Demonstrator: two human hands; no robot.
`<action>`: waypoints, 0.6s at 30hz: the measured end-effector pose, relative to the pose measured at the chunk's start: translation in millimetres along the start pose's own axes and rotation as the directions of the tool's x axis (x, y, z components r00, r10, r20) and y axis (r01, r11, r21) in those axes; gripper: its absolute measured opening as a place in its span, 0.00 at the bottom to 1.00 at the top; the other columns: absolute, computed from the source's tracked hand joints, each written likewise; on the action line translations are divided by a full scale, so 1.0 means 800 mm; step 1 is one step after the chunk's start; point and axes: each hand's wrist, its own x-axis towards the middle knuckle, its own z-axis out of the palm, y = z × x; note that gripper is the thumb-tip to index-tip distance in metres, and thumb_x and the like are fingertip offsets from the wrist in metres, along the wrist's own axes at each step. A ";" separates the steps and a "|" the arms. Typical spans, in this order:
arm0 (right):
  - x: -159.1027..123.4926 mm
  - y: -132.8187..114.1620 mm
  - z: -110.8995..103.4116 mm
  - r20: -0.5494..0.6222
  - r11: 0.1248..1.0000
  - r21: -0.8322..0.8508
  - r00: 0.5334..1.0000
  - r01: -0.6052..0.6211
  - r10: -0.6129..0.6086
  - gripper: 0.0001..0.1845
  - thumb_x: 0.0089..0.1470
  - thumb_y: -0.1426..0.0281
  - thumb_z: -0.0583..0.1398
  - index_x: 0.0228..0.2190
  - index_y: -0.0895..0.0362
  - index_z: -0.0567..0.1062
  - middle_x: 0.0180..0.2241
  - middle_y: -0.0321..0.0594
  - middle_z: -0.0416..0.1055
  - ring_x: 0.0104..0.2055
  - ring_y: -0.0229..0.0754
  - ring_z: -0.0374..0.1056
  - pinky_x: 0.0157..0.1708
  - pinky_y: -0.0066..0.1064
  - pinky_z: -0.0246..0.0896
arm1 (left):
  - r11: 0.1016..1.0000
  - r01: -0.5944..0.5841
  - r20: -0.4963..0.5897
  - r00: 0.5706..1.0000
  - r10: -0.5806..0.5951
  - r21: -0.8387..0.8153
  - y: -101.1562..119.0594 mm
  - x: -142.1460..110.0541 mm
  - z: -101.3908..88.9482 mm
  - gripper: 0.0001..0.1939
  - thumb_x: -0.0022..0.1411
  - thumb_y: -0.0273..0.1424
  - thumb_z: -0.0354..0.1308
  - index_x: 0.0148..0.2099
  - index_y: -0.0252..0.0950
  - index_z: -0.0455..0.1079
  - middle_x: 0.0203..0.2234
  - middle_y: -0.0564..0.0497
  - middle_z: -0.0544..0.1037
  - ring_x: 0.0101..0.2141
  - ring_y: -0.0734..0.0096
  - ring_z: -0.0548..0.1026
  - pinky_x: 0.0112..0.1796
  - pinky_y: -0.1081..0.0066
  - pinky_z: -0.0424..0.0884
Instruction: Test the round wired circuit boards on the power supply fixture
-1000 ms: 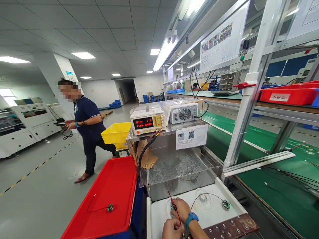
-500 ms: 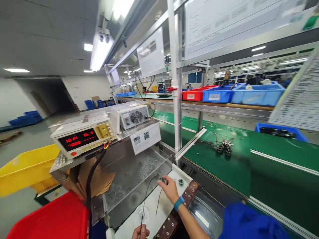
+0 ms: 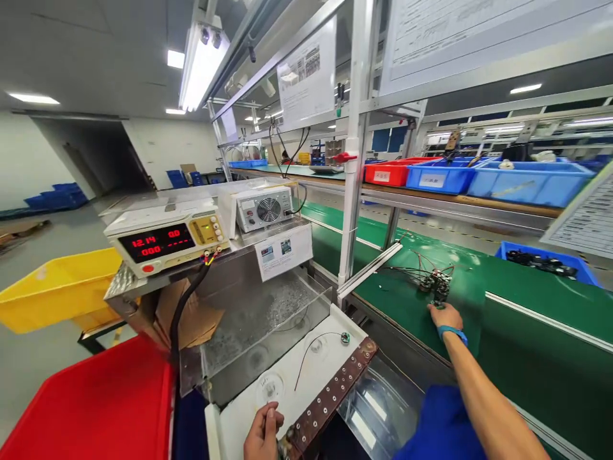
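Observation:
My right hand (image 3: 445, 317) reaches out over the green belt (image 3: 383, 300), fingers closed at the edge of a small round circuit board (image 3: 437, 305). Right beyond the fingertips lies a cluster of small circuit boards (image 3: 433, 281) with thin red and black wires. My left hand (image 3: 263, 431) is low in the view, thumb and fingers pressed together; whatever they hold, if anything, is hidden. It is close to the end of a brown studded strip (image 3: 330, 396). Another round board (image 3: 345, 338) with a black wire lies on the white tray (image 3: 239, 409).
A power supply (image 3: 165, 239) with red digits stands at the left, a fan-cooled unit (image 3: 265, 209) beside it. A clear splash panel (image 3: 268, 338) borders the tray. Red bin (image 3: 105, 402) and yellow bin (image 3: 62, 287) stand left. A white post (image 3: 352, 211) rises between tray and belt.
My right hand has moved right from above the tray to the cluster on the belt, taking a round board along. The black wire in my left hand no longer shows.

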 end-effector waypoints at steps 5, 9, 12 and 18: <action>-0.050 -0.022 0.025 -0.042 0.955 -0.070 0.955 0.290 -0.293 0.35 0.53 0.61 0.56 0.58 0.68 0.61 0.45 0.59 0.71 0.49 0.58 0.67 0.45 0.42 0.60 | 0.992 -0.043 0.041 0.998 0.038 0.119 0.012 -0.005 -0.005 0.35 0.48 0.63 0.53 0.38 0.35 0.74 0.22 0.51 0.76 0.29 0.64 0.74 0.36 0.66 0.70; -0.155 -0.072 0.065 0.300 0.723 0.076 0.676 0.686 -0.673 0.26 0.58 0.62 0.51 0.54 0.61 0.68 0.45 0.52 0.71 0.47 0.49 0.68 0.47 0.36 0.60 | 0.973 -0.070 0.073 0.996 0.055 0.222 0.017 -0.010 -0.002 0.32 0.52 0.61 0.51 0.37 0.36 0.74 0.23 0.51 0.76 0.28 0.63 0.74 0.34 0.67 0.69; -0.227 -0.101 0.102 0.653 0.568 0.156 0.347 0.808 -0.673 0.24 0.52 0.66 0.59 0.51 0.59 0.71 0.47 0.49 0.71 0.45 0.46 0.69 0.46 0.33 0.60 | 0.961 -0.091 0.091 0.993 0.069 0.263 0.020 -0.014 -0.001 0.30 0.55 0.59 0.50 0.38 0.36 0.73 0.23 0.51 0.76 0.29 0.64 0.75 0.34 0.67 0.69; -0.282 -0.114 0.142 0.760 0.601 -0.033 0.410 0.799 -0.504 0.12 0.46 0.81 0.59 0.36 0.64 0.76 0.38 0.55 0.73 0.40 0.49 0.71 0.39 0.34 0.59 | 0.947 -0.108 0.082 0.993 0.087 0.302 0.019 -0.018 -0.004 0.25 0.60 0.52 0.48 0.40 0.36 0.73 0.25 0.50 0.78 0.30 0.63 0.76 0.35 0.66 0.70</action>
